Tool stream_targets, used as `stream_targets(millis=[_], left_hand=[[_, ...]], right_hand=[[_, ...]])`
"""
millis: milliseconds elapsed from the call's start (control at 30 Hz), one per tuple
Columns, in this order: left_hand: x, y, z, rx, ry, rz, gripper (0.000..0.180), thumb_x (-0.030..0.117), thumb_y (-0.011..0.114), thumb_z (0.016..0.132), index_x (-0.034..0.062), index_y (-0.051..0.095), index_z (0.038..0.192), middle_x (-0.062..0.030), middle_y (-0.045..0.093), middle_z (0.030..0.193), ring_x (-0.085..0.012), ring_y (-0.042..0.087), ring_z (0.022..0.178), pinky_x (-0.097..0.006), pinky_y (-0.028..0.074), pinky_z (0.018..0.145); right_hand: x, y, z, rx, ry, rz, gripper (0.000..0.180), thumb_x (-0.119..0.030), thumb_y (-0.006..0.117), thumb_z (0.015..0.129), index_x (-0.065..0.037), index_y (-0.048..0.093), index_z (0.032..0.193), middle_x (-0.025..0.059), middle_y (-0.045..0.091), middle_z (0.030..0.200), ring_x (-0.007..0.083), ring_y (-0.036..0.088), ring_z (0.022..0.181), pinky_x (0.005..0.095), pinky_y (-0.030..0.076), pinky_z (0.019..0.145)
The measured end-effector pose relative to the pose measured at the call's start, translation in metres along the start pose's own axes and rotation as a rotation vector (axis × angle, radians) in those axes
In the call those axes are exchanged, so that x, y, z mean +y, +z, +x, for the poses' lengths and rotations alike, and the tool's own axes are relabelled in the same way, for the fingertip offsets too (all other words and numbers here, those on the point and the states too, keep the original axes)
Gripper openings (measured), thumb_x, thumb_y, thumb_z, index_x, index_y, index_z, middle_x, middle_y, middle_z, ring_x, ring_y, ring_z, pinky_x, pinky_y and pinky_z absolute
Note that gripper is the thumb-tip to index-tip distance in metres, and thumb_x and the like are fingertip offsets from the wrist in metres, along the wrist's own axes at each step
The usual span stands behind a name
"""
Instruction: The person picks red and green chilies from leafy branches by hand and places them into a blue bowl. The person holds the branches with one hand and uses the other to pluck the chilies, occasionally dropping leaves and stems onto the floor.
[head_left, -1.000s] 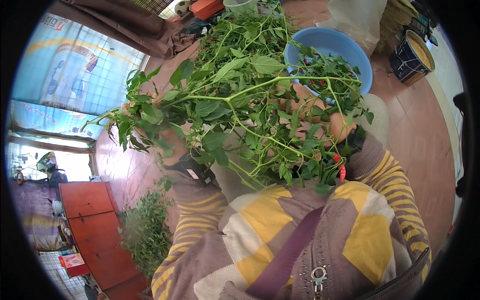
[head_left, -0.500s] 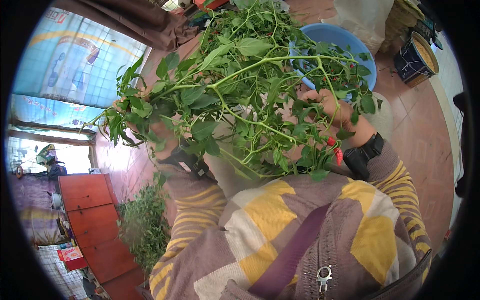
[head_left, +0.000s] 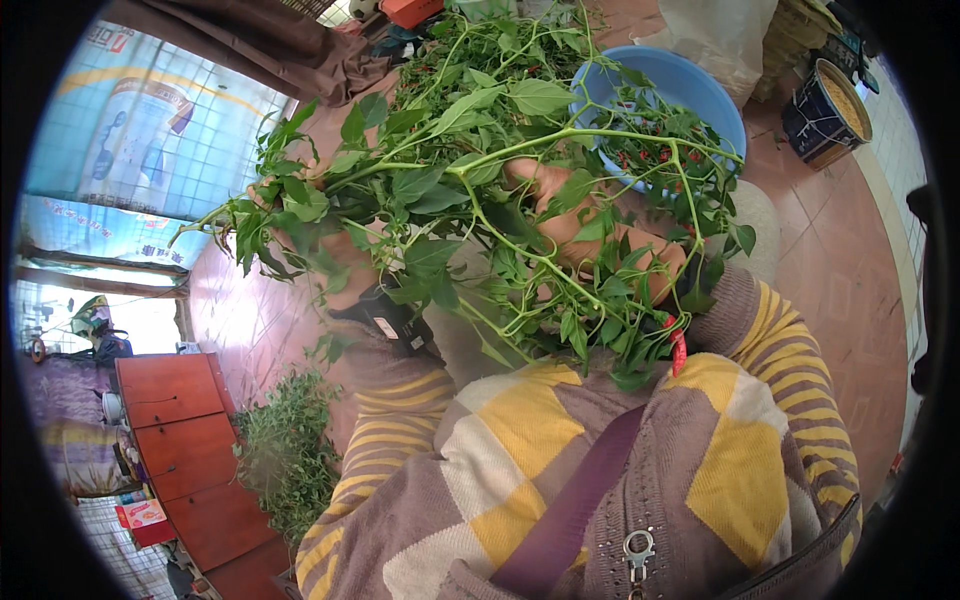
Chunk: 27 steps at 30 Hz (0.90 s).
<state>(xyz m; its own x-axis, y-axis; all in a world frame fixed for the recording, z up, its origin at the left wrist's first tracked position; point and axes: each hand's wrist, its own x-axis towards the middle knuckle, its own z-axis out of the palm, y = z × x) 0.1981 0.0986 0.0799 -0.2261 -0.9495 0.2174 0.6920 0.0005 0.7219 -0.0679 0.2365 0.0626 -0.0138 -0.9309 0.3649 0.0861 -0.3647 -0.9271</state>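
A leafy, uprooted chili pepper plant (head_left: 500, 155) stretches sideways across my lap, its main stem on the left and its branches spreading right. My left hand (head_left: 318, 178) is closed around the stem, partly covered by leaves. Behind the branches, my right hand (head_left: 545, 195) reaches in among the middle of the plant; leaves hide its fingers, so its grip cannot be seen. Red chili peppers (head_left: 679, 352) hang from a low branch by my right wrist.
A blue basin (head_left: 715, 85) with red chilies and leaves stands ahead on the right, beside a heap of pepper plants (head_left: 430, 85). A dark bucket (head_left: 815, 115) of yellowish stuff is farther right. Cut greenery (head_left: 290, 440) lies by a red cabinet (head_left: 190, 455) at left.
My right hand has moved left from near the basin into the middle of the plant. The plant has shifted slightly right, with my left hand still on its stem.
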Motion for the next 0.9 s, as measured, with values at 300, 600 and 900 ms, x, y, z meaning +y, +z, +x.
stream_targets(millis=[300, 600, 900], left_hand=[[-0.005, 0.021, 0.007, -0.333, -0.051, -0.220, 0.051, 0.046, 0.044, 0.089, 0.0069, 0.047, 0.122, -0.0085, 0.053, 0.118, -0.0238, 0.052, 0.106, -0.040, 0.043, 0.093], [-0.004, 0.018, 0.019, -0.416, -0.004, -0.232, 0.045, 0.040, 0.048, 0.089, 0.0054, 0.049, 0.119, -0.0093, 0.053, 0.116, -0.0220, 0.053, 0.105, -0.037, 0.046, 0.091], [-0.007, 0.017, 0.002, -0.257, -0.025, -0.216, 0.045, 0.040, 0.049, 0.088, 0.0049, 0.050, 0.117, -0.0096, 0.054, 0.115, -0.0216, 0.053, 0.104, -0.037, 0.045, 0.090]], right_hand=[[-0.002, 0.001, 0.007, -0.053, 0.112, 0.316, 0.027, -0.016, 0.056, 0.083, -0.005, 0.055, 0.108, 0.0118, 0.057, 0.104, 0.0238, 0.055, 0.094, 0.0345, 0.043, 0.084], [-0.028, -0.001, 0.010, -0.143, 0.094, 0.034, 0.034, -0.023, 0.053, 0.086, 0.000, 0.051, 0.111, 0.0110, 0.058, 0.103, 0.0197, 0.057, 0.088, 0.0314, 0.047, 0.076], [0.011, -0.002, -0.001, -0.131, 0.237, 0.487, 0.037, -0.022, 0.054, 0.087, 0.001, 0.047, 0.115, 0.0099, 0.057, 0.101, 0.0189, 0.057, 0.086, 0.0317, 0.048, 0.073]])
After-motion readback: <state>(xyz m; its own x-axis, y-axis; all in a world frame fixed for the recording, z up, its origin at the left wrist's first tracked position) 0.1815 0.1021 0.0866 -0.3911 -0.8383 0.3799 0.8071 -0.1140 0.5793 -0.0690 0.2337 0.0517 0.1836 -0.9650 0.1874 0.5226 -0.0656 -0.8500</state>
